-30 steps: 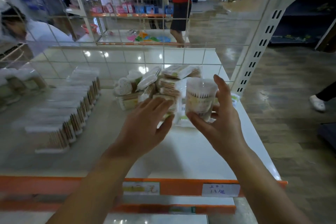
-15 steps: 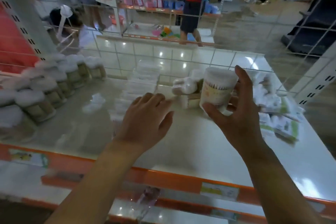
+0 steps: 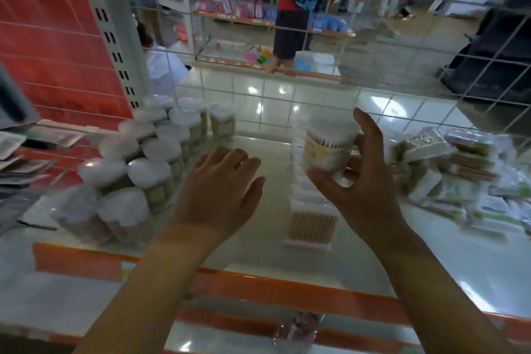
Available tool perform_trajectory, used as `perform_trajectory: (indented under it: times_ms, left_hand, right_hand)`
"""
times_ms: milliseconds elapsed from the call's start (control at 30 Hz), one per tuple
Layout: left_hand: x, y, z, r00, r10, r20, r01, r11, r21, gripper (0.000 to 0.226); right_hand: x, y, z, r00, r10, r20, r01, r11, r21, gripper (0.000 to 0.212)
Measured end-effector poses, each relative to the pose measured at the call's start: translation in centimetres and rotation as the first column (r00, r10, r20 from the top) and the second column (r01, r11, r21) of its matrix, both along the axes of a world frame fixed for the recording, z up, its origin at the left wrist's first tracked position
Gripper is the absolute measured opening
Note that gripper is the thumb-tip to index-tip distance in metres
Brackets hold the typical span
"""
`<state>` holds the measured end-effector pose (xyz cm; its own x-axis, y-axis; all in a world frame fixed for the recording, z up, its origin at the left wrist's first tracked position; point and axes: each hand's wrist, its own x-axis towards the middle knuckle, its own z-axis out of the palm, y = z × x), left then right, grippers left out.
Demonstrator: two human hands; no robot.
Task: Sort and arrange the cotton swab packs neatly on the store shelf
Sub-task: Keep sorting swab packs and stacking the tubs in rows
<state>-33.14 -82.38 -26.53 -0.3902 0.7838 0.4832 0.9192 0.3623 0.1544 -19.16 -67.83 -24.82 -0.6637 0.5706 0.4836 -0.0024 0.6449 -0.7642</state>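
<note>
Your right hand (image 3: 365,178) pinches a round tub of cotton swabs (image 3: 329,146) between thumb and fingers above the middle of the white shelf (image 3: 258,247), while your left hand (image 3: 221,190) hovers beside it, fingers relaxed and holding nothing. The matching tubs (image 3: 138,164) stand grouped toward the shelf's left edge, flat packs (image 3: 311,224) run down the centre and loose bags (image 3: 459,169) crowd the right. Carried low, the tub could clip the front tubs and topple them.

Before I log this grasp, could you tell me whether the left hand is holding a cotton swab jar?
No, the left hand hovers empty; the right hand holds the jar.
</note>
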Motion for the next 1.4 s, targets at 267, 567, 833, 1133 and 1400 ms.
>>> perform_trajectory:
  times_ms: [267,567,833,1133,1400]
  left_hand:
    - [-3.8,-4.6,0.1,0.998,0.042,-0.037,-0.043,0.999,-0.013,0.039]
    - [-4.8,-7.8,-0.7,0.999,0.025,-0.039,-0.023,0.998,0.055,0.035]
    - [-4.2,-8.6,-0.2,0.999,-0.038,-0.01,0.039,0.998,0.045,0.034]
    - [-3.4,-9.0,-0.3,0.999,-0.037,0.027,0.036,0.999,0.039,0.035]
    - [-3.1,-10.2,-0.7,0.999,-0.014,0.041,0.014,1.0,0.0,0.029]
  right_hand:
    - [-6.6,-6.3,-2.8,1.0,0.017,0.019,-0.015,0.995,-0.098,0.087]
    - [-11.8,-8.9,-8.9,0.985,-0.036,0.167,0.064,0.984,-0.168,0.08]
    - [-15.4,-8.2,-8.7,0.966,-0.08,0.244,0.144,0.955,-0.259,0.064]
    - [-18.3,-6.5,-7.8,0.786,-0.302,0.54,0.359,0.933,0.0,0.037]
    - [-20.7,-5.7,-8.8,0.699,-0.368,0.614,0.426,0.903,0.057,0.045]
